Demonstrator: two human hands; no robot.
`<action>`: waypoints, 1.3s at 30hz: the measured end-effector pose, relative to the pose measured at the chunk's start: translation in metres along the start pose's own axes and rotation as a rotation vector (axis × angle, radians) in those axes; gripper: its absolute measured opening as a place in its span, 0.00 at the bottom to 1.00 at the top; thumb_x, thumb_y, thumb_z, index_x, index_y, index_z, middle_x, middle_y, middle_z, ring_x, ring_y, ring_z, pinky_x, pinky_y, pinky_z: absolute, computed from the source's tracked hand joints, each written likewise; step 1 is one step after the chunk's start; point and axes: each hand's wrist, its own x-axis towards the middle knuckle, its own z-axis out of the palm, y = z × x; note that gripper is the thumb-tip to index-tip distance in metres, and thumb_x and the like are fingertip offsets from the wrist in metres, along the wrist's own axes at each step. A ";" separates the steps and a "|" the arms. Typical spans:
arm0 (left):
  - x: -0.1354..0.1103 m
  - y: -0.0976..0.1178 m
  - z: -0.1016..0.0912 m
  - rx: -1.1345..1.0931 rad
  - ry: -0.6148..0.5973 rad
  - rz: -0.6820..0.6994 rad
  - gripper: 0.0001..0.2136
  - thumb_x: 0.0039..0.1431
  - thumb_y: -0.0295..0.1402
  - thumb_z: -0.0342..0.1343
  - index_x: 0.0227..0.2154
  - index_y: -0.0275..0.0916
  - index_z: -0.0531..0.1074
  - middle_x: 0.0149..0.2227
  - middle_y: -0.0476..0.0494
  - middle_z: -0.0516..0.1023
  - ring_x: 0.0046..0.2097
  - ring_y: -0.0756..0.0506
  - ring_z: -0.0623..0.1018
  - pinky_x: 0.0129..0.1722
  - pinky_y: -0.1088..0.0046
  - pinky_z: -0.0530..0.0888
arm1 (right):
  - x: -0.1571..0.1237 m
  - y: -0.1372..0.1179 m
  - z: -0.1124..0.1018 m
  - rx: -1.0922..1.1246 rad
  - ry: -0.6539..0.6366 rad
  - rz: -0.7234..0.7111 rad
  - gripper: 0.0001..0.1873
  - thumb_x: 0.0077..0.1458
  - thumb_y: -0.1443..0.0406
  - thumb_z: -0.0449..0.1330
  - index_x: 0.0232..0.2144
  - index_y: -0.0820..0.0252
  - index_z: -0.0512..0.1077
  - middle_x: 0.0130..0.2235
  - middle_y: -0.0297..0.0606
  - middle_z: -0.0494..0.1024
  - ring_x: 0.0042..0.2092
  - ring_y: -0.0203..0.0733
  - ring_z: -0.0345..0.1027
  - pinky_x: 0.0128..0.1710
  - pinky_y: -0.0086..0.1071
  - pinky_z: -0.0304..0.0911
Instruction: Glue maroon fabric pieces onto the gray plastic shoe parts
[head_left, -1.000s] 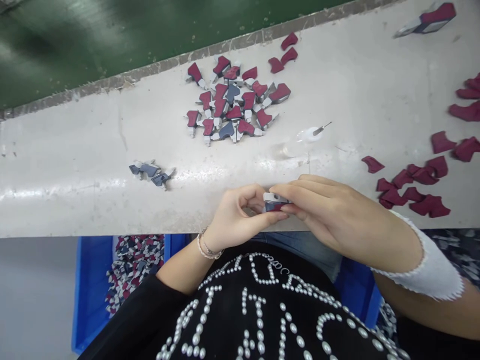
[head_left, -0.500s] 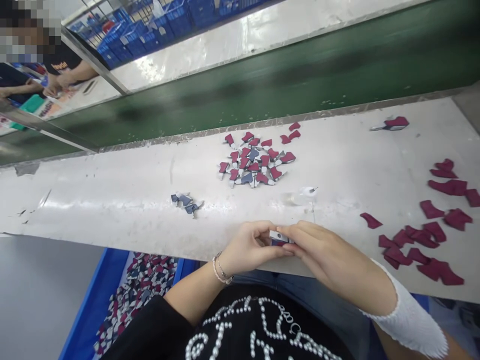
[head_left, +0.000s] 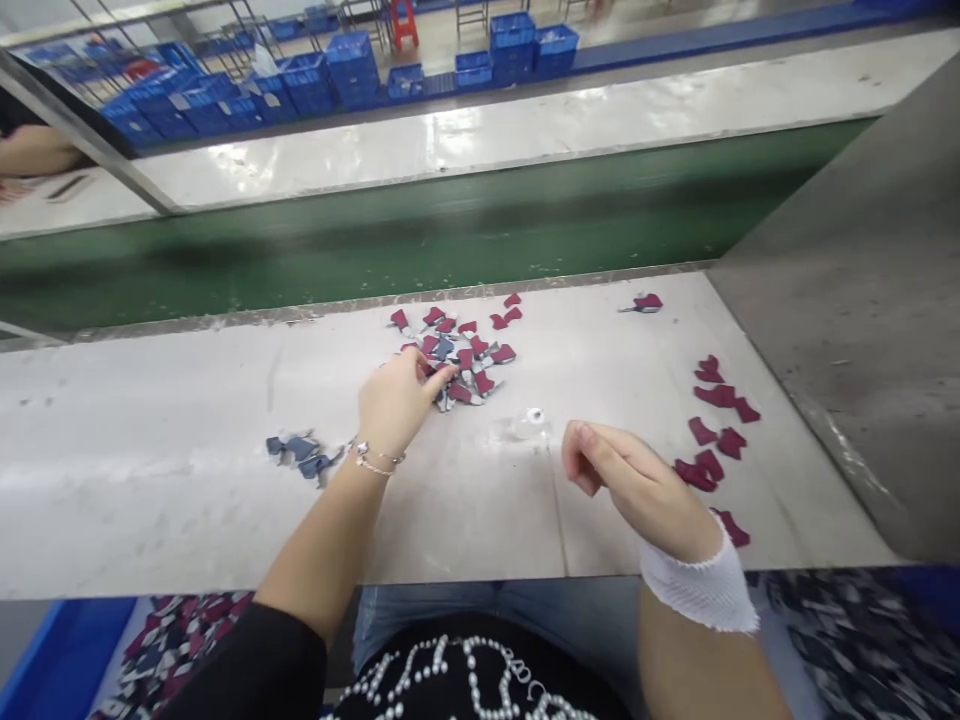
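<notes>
"At the near left, below the white table [head_left: 487,520], what's there?"

"A blue bin [head_left: 71,650] heaped with maroon, grey and white pieces [head_left: 187,640]. Far left, past the green strip [head_left: 315,235], a co-worker's forearm [head_left: 37,152]."

"Any labels over there?"

"White tags [head_left: 178,101] on the blue crates [head_left: 352,75], too small to read. Nearer, a few blue-grey pieces [head_left: 300,447] lie bunched on the table."

"And the left hand [head_left: 394,400]?"

"Just right of those, bracelet [head_left: 379,460] at the wrist. It's at the left side of the spread of maroon-and-grey parts [head_left: 480,382]. Thumb and fingers are bent toward each other; I can't tell whether they grip a part."

"What does the black top [head_left: 420,690] say?"

"Pearly beads [head_left: 472,660] form letters, but they're cut off, and I can't make out a word."

"Next along?"

"A small clear object [head_left: 534,416], then the right hand [head_left: 630,470], fingers curled inward, their inside hidden, so I can't say if they have anything. White cuff [head_left: 709,580] at the wrist."

"Right of that?"

"Far off, one maroon-topped part [head_left: 646,302] by itself. Loose maroon pieces [head_left: 716,396] run from near to far. Near right, below the table, more dark and grey pieces [head_left: 870,640]; farther right, a grey panel [head_left: 862,300]."
</notes>
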 end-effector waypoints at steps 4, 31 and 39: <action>-0.040 0.031 -0.008 -0.070 0.092 0.385 0.05 0.63 0.35 0.60 0.34 0.40 0.76 0.35 0.47 0.81 0.35 0.49 0.76 0.34 0.71 0.70 | -0.004 -0.008 0.016 0.207 -0.172 -0.079 0.32 0.71 0.47 0.41 0.23 0.59 0.66 0.22 0.31 0.62 0.23 0.34 0.56 0.25 0.31 0.56; -0.106 0.045 -0.017 -0.570 -0.038 0.645 0.08 0.57 0.22 0.66 0.39 0.34 0.79 0.38 0.42 0.85 0.42 0.47 0.84 0.44 0.70 0.82 | -0.004 -0.024 0.038 0.289 -0.371 -0.145 0.26 0.72 0.50 0.45 0.26 0.59 0.63 0.25 0.31 0.64 0.27 0.32 0.58 0.28 0.28 0.57; -0.103 0.042 -0.024 -0.454 -0.047 0.643 0.09 0.59 0.23 0.63 0.40 0.42 0.79 0.39 0.47 0.86 0.40 0.46 0.85 0.41 0.69 0.83 | 0.000 -0.028 0.039 0.269 -0.395 -0.120 0.27 0.72 0.51 0.46 0.24 0.58 0.64 0.25 0.31 0.66 0.27 0.32 0.60 0.29 0.28 0.59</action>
